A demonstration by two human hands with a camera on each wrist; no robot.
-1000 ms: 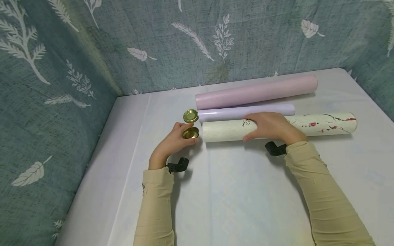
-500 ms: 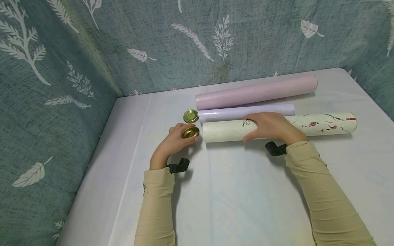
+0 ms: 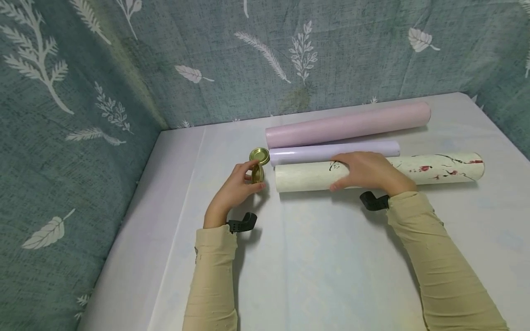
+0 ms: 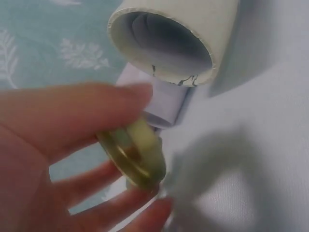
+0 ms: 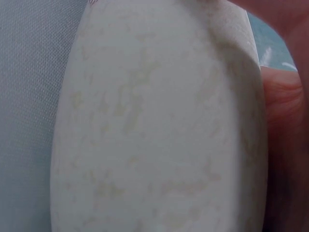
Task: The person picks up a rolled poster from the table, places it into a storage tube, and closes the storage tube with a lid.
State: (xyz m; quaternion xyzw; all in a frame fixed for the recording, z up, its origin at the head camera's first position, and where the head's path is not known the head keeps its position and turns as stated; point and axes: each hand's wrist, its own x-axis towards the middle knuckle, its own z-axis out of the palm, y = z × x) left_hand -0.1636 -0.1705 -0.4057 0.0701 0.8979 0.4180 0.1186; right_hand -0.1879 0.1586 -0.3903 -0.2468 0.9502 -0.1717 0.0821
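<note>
My left hand (image 3: 233, 189) pinches a gold jar lid (image 3: 257, 174) between thumb and fingers, the lid stood nearly on edge. In the left wrist view the same jar lid (image 4: 137, 157) is seen from the side, close below the hollow end of a cream roll (image 4: 219, 24). A second gold jar lid (image 3: 260, 153) lies flat on the table just behind the held one. Around the middle of the cream roll (image 3: 304, 177), printed with red blossoms, my right hand (image 3: 368, 171) has its grip; the roll's surface fills most of the right wrist view.
Behind the cream roll lie a shorter pale lilac roll (image 3: 335, 151) and a long pink roll (image 3: 348, 124), their left ends close to the lids. A white cloth covers the table (image 3: 323, 257). Green leaf-patterned fabric (image 3: 232, 69) hangs along the back and sides.
The left hand has turned the held jar lid from a slant, inside showing, to nearly on edge. The right hand keeps its grip on the cream roll. The view has shifted slightly.
</note>
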